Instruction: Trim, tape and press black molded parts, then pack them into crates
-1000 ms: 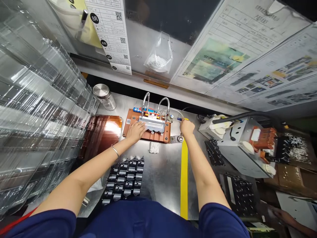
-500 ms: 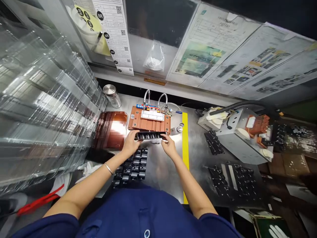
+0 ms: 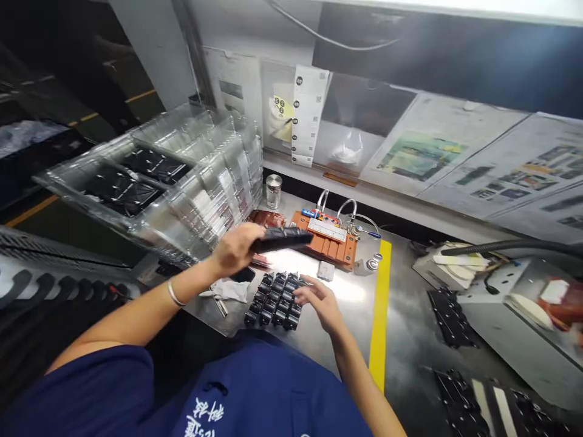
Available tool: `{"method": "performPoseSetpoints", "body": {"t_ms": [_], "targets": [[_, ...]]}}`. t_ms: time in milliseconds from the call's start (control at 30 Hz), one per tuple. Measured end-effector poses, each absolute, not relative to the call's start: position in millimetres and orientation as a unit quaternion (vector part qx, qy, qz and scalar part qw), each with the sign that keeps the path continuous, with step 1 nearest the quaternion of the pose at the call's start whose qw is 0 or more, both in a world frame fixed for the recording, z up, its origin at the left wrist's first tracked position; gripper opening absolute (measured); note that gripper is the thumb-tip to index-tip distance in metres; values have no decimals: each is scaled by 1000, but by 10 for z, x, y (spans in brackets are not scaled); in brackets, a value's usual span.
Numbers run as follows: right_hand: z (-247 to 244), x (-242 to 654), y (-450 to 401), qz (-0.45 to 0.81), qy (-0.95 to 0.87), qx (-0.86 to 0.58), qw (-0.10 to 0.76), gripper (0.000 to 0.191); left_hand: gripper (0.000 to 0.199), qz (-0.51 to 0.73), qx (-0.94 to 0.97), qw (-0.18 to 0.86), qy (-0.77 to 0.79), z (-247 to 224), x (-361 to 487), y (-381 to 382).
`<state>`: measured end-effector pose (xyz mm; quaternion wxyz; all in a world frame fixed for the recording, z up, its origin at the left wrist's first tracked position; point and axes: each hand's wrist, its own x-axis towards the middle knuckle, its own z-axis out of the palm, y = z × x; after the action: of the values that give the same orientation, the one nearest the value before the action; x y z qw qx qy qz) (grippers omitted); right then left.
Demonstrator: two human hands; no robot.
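Observation:
My left hand point(image 3: 237, 247) is wrapped round one end of a long black plastic part point(image 3: 286, 239), raised off the bench and tilted, its other end pointing right. Lower down, my right hand point(image 3: 322, 302) has loosely curled fingers with a gap between them and nothing visible in them. Its fingertips are beside a group of black plastic parts point(image 3: 274, 302) in rows on the bench; whether they touch is unclear. Behind the raised part lies an orange-brown fixture point(image 3: 332, 247) with a white strip point(image 3: 327, 230) and two curved metal hoses.
Stacked clear trays point(image 3: 200, 200) stand at the left, the top one holding black parts. A glass jar point(image 3: 274, 193) is at the back. Yellow tape point(image 3: 380, 315) crosses the bench. To the right are a grey machine point(image 3: 510, 309) and more black parts point(image 3: 450, 318).
The view has swung left. My left hand has lifted the black part away from the fixture towards the trays. My right hand has let go of it and come down beside the rows.

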<state>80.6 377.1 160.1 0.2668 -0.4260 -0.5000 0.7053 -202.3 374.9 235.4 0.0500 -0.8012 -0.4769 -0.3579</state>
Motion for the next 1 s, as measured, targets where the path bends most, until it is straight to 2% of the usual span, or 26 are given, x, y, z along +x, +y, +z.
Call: {"method": "performPoseSetpoints", "body": {"t_ms": [67,167,233,300,400,467,533,633,733,800,900,1000], "targets": [[1511,919,3820,658,-483,-493,301,48,38,-372,-720,146,-567,2886,-2444,3723],[1346,990,3799,632,-467,-543,295,49,51,-365,-582,254,-681,3487,-3010,3870],[1267,935,3756,638,-478,-543,264,49,48,-347,-565,235,-710,3652,-3345,4115],[1227,796,3740,636,-519,-523,230,45,48,-333,-586,175,-718,3637,-3647,4411],[1201,480,3802,569,-641,-487,168,32,45,-281,-638,90,-711,3462,-3933,4719],[1164,237,3894,493,-718,-478,114,29,41,-243,-669,69,-698,3371,-3909,4715],[1089,-7,4011,422,-762,-487,65,33,41,-210,-706,73,-673,3320,-3684,4529],[919,-334,4214,354,-758,-547,27,51,44,-168,-779,70,-601,3168,-3132,4060],[734,-551,4434,370,-689,-623,0,60,35,-118,-836,-68,-531,2750,-2687,3664],[633,-611,4569,400,-656,-640,-21,48,31,-102,-822,-158,-537,2377,-2574,3533],[537,-589,4710,433,-633,-641,-32,22,33,-106,-776,-222,-580,1882,-2598,3493],[528,-517,4748,474,-596,-649,-16,19,37,-111,-730,-251,-625,1560,-2642,3564]]}}
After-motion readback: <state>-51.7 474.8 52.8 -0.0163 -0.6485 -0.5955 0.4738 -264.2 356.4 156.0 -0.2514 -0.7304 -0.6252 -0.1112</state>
